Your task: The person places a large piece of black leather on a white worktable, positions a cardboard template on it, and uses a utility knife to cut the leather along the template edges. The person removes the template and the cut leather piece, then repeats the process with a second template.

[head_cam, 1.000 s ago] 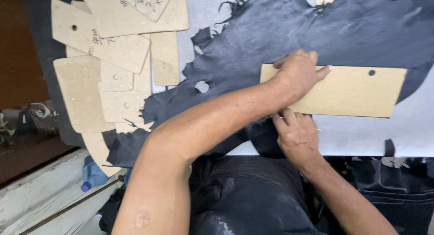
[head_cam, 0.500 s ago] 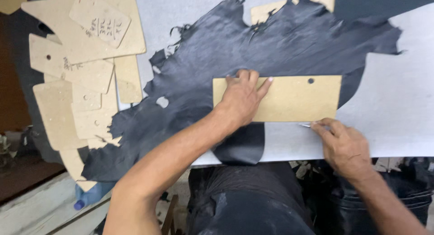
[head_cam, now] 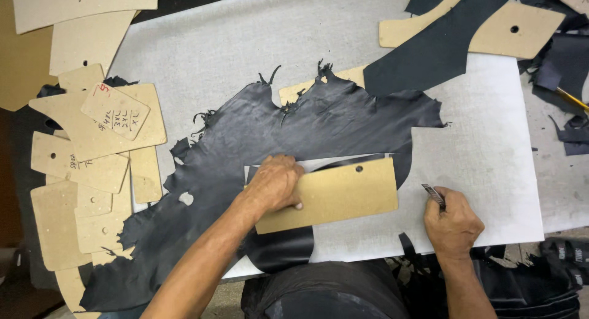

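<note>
Black leather hide: a ragged-edged dark skin spread flat across the pale grey table, running from lower left up toward the centre; a straight-sided piece is cut out of it where the pale surface shows through by the pattern.
Cardboard pattern: a tan, long rectangular template with a small hole near its top edge, lying slightly tilted, partly on the hide and partly on the bare table.
Left hand: palm down on the left end of the pattern, fingers curled over its edge and pressing it flat against the leather.
Right hand: resting on the table to the right of the pattern and apart from it, fingers closed round a thin dark cutting tool whose tip sticks up and to the left from the fist.
Stack of templates: many tan cardboard shapes overlapping at the left edge of the table, some with holes, some with handwriting.
Upper right: another large tan template with a hole, and a cut black leather strip lying diagonally over it.
Right margin: dark leather scraps lying on the grey surface.
Near edge: the person's dark clothing shows below the table.
</note>
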